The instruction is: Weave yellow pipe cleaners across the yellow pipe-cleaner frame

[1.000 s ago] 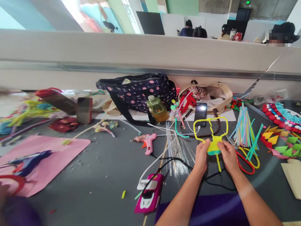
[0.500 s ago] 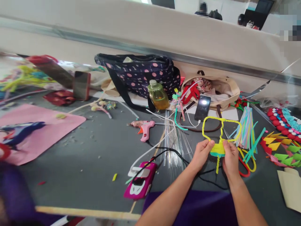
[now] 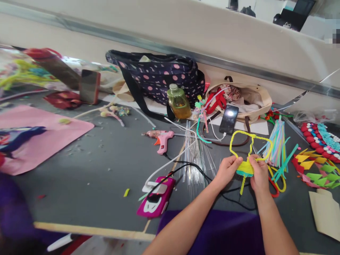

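Observation:
A yellow pipe-cleaner figure [image 3: 244, 166] with two wide loops on top, a wound middle with a teal band and a short stem below is held up above the table's right part. My left hand [image 3: 227, 172] pinches its left side between thumb and fingers. On the opposite side my right hand [image 3: 259, 175] is closed on it, thumb near the centre of the wound part. Behind the figure lie scissors [image 3: 283, 182] with red and yellow handles, partly hidden by my right hand. Beyond it stands a bunch of pastel pipe cleaners [image 3: 276, 145].
A pink glue gun [image 3: 162, 139], clear sticks and wires [image 3: 195, 156] and a magenta car-shaped case [image 3: 156, 198] lie left of my arms. Farther back are a spotted bag [image 3: 156, 76], a bottle [image 3: 178, 102], a phone [image 3: 228, 118] and a cream bag [image 3: 261, 102]. A person's purple sleeve [image 3: 14, 209] shows at left.
The figure has tilted slightly, its stem now leaning left, and my right thumb has slid a little toward its middle. The whole view has shifted a bit.

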`<state>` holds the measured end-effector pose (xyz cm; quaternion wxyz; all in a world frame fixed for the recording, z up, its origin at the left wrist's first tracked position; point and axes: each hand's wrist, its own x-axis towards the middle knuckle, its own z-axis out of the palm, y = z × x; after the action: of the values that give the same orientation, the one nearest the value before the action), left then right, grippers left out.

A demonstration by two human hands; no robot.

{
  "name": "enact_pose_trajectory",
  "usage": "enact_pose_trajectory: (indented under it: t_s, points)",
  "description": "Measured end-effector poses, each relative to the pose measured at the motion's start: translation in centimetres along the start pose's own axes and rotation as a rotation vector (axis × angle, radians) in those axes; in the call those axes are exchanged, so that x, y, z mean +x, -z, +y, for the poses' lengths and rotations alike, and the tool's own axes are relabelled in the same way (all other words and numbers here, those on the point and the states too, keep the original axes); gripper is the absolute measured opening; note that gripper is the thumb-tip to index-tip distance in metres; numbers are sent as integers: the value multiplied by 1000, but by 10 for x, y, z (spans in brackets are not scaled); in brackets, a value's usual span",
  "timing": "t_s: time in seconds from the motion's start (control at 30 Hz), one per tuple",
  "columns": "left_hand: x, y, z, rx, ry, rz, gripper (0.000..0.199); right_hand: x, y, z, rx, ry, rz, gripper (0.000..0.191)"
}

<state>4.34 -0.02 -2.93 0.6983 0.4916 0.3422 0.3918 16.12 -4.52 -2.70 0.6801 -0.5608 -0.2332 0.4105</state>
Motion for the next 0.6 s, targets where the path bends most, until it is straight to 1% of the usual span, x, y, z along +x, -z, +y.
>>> enact_pose_trajectory:
  t_s: [0.1,0.17,0.33,0.43,0.5,0.6]
  points:
    - [0,1,2,-7,-5,9,53,0,-2,0,31,-32,-1,28]
    - [1,2,3,-47,1,35,51,-1,-4,-2,35,-44,-29,30]
    - [4,8,5,-119,12,136,51,-4,-7,-5,-15,-71,-193,28]
    - [4,9,5,-139,-3,162,51,-5,-7,-4,-61,-23,-183,24]
    - [4,9,6,-173,1,149,50,-4,-6,-2,-90,15,-162,22]
    - [4,8,7,-257,62,64,44,-3,-5,1,-82,-4,-129,26]
